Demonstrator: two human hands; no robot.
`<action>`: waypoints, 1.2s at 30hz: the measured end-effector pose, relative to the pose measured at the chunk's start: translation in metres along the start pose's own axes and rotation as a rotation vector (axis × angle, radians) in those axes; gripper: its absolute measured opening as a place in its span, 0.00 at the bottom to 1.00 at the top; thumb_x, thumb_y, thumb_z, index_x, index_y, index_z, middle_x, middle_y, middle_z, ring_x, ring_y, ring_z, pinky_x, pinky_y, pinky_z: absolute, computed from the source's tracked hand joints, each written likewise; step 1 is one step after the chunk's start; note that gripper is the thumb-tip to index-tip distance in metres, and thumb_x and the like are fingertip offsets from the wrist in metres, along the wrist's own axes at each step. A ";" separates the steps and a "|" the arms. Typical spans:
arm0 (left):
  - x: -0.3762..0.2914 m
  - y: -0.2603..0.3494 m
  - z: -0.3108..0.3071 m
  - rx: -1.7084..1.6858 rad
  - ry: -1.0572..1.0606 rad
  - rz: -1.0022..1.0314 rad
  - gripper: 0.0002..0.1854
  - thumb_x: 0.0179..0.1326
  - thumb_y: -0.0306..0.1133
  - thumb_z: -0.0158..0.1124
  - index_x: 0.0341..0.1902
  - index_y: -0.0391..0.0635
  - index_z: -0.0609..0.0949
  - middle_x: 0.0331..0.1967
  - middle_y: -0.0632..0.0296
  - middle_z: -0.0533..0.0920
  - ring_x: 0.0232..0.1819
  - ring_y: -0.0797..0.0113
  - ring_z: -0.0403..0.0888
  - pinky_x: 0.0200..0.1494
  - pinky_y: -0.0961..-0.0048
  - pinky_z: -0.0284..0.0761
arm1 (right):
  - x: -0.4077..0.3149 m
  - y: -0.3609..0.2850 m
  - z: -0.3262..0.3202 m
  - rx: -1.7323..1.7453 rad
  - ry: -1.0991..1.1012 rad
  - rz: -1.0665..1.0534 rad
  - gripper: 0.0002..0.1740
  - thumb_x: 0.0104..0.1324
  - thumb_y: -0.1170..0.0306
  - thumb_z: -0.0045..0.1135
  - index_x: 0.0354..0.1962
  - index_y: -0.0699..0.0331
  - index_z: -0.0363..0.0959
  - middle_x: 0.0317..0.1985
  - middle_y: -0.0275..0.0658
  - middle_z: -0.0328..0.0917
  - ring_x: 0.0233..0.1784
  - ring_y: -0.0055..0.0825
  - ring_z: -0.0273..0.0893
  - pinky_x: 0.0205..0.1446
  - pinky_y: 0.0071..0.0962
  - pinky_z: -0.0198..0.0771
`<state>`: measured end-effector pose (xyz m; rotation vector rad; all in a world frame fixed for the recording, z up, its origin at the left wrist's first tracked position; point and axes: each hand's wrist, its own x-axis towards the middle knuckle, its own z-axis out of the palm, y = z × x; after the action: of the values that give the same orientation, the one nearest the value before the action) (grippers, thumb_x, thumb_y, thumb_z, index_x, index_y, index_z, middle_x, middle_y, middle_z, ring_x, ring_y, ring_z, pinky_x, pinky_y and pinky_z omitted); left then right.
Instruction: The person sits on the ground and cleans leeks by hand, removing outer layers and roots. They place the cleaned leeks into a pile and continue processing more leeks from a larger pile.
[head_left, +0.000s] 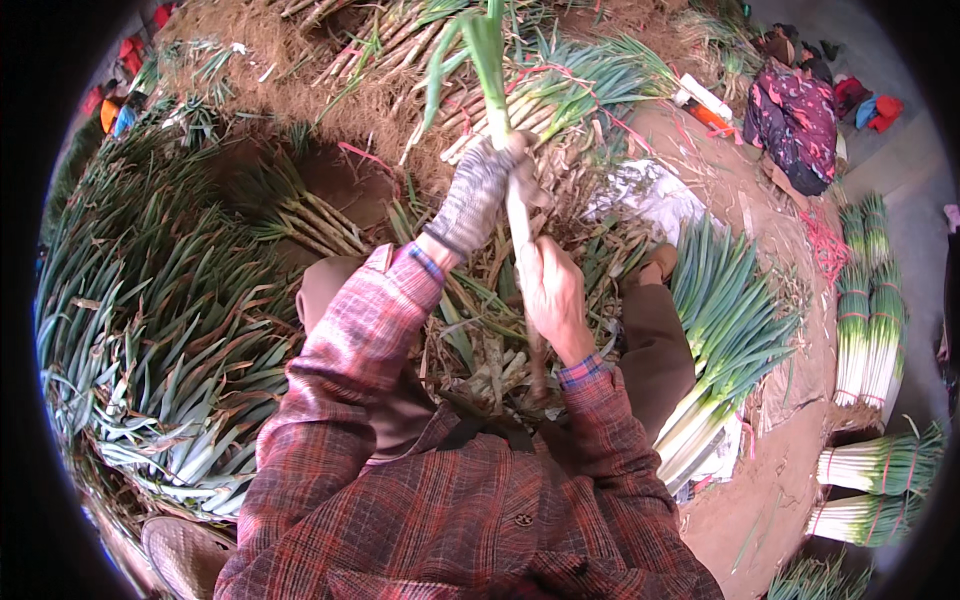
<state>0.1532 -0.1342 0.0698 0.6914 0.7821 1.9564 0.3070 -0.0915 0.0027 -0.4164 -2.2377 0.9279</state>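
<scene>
A long green onion (517, 210) with a white stalk stands out in front of me, its green leaves pointing away. My left hand (484, 184), in a grey knitted glove, is closed around its upper white part. Bare fingers of my right hand (553, 289) pinch the stalk lower down; a brownish strip, blurred, hangs below them. Beneath both hands lies a heap of dry peeled leaves and husks (487, 352). To the right, beside my leg, rests a pile of cleaned green onions (712, 352) with white stalks.
Untrimmed green onions (165, 322) fill the left side. More onions with soil-brown roots (420, 45) lie ahead. Tied bundles (870, 330) stand at the right, near pink twine (823, 244). Another person (791, 124) in patterned clothing is at upper right. A woven hat (184, 559) lies lower left.
</scene>
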 end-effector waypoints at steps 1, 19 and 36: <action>0.005 0.003 0.000 0.071 0.197 0.126 0.13 0.64 0.41 0.56 0.39 0.43 0.72 0.17 0.69 0.71 0.15 0.74 0.70 0.20 0.73 0.76 | -0.006 0.005 -0.001 -0.255 0.023 -0.212 0.12 0.67 0.65 0.46 0.31 0.66 0.69 0.22 0.41 0.70 0.24 0.30 0.70 0.26 0.31 0.70; 0.065 0.062 -0.055 -0.188 0.164 0.239 0.13 0.64 0.45 0.55 0.33 0.48 0.72 0.19 0.66 0.73 0.15 0.72 0.69 0.17 0.72 0.69 | 0.064 -0.042 -0.011 -0.324 0.038 -0.107 0.42 0.56 0.43 0.58 0.56 0.67 0.62 0.38 0.45 0.75 0.25 0.29 0.74 0.24 0.28 0.69; 0.075 0.130 -0.175 -0.255 0.468 0.411 0.17 0.67 0.48 0.48 0.31 0.49 0.66 0.18 0.69 0.65 0.16 0.74 0.61 0.17 0.74 0.60 | -0.220 -0.006 -0.175 -1.054 -0.575 0.462 0.10 0.59 0.64 0.53 0.32 0.62 0.72 0.24 0.46 0.74 0.27 0.44 0.74 0.30 0.42 0.65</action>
<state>-0.0755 -0.1643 0.0659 0.2489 0.6770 2.5907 0.5864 -0.1203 -0.0036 -1.2977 -3.1156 -0.0746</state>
